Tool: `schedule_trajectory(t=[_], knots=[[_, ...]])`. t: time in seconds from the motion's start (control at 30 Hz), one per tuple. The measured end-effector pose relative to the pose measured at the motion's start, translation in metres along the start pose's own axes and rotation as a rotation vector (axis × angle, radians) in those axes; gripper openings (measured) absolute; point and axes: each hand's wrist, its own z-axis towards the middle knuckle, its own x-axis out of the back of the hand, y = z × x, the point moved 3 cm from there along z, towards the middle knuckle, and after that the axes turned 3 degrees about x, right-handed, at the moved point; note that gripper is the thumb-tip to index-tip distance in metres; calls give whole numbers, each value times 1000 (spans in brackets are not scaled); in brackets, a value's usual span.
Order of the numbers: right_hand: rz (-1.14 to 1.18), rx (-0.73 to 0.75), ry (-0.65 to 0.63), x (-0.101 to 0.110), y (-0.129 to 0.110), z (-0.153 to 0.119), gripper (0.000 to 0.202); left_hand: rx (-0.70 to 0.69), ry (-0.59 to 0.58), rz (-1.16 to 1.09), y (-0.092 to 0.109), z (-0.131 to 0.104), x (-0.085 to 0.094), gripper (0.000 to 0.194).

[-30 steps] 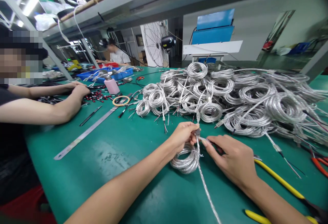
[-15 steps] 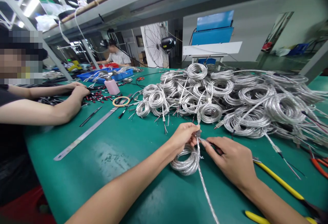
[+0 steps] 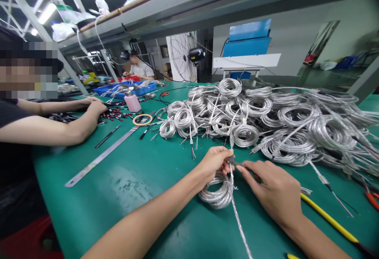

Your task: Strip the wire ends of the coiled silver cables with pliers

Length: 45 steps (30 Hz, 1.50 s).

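Observation:
My left hand (image 3: 217, 162) is pinched round a silver, clear-jacketed cable (image 3: 240, 227) close to a small grey piece on it. Below those fingers lies the cable's coil (image 3: 215, 198), bound with a tie. From the right, my right hand (image 3: 274, 186) closes thumb and index finger on something thin and dark, whose tip points at the grey piece; its kind is too small to make out. Pliers with yellow handles (image 3: 328, 217) lie beside my right wrist, partly cut off by the frame.
A heap of coiled silver cables (image 3: 245, 111) spreads across the far side of the green table (image 3: 142, 219). Leftward lie a steel ruler (image 3: 102, 157), a tape roll (image 3: 142, 120), a pink bottle (image 3: 132, 103) and a blue tray (image 3: 148, 89). A co-worker's arms (image 3: 68, 126) rest at the left.
The view has shifted slightly, moving the scene a little right and down. My right hand sits slightly farther from my left fingers. My left hand keeps its hold on the cable.

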Motion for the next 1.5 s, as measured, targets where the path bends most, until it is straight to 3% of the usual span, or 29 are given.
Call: schedule_trajectory(t=[0.63,0.8,1.1,1.5], knots=[[135,-110,-141,-9,4,-8,38,4,13,-19,-1,0,0,19],[63,-168,-187,-9,2,-8,49,0,22,-18,-2,0,1,19],[6,-249,-250,-12,8,-10,51,1,34,-2,-2,0,1,17],[28,-386,-451,-17,11,-10,58,-9,28,-2,-1,-3,0,17]])
